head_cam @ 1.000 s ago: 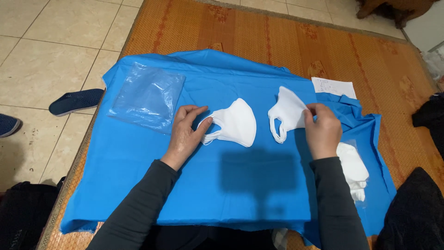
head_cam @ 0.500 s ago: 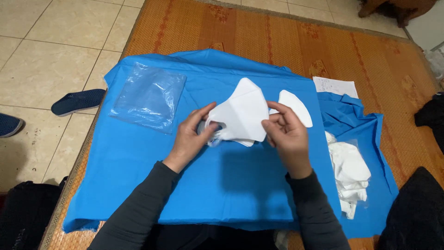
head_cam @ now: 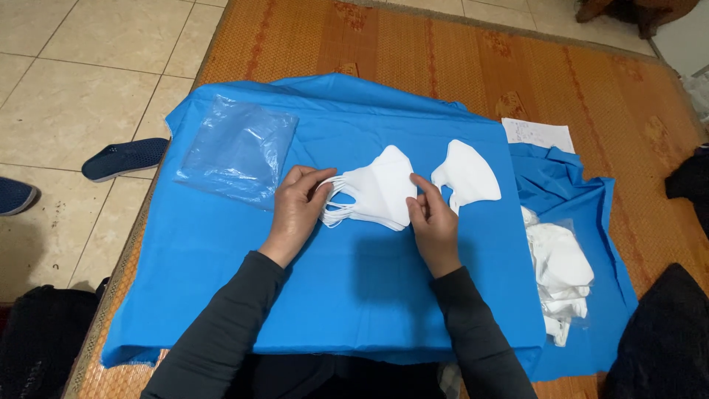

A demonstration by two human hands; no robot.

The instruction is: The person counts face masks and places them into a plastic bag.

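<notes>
1. White, folded face masks sit in a small stack [head_cam: 380, 191] at the middle of the blue cloth [head_cam: 369, 295], and both my hands are on it.
2. My left hand [head_cam: 295, 208] presses on the stack's left end, fingers curled over the bunched ear loops; it grasps that end rather than lying flat.
3. My right hand [head_cam: 433, 225] pinches the stack's right edge between thumb and fingertips, so this grip is closed on the same stack.
4. Just to the right, touching nothing I hold, lies 1 single white mask [head_cam: 467, 176] on the cloth.
5. A clear plastic bag [head_cam: 236, 151] rests flat on the cloth to the upper left, near my left hand but apart from it.
6. At the right edge of the cloth a pile of more white masks [head_cam: 560, 273] lies partly inside clear wrapping.
7. A white paper sheet [head_cam: 538, 135] lies beyond it on the woven orange mat [head_cam: 443, 59].
8. A dark slipper [head_cam: 124, 158] sits on the tiled floor [head_cam: 66, 89] to the left.
</notes>
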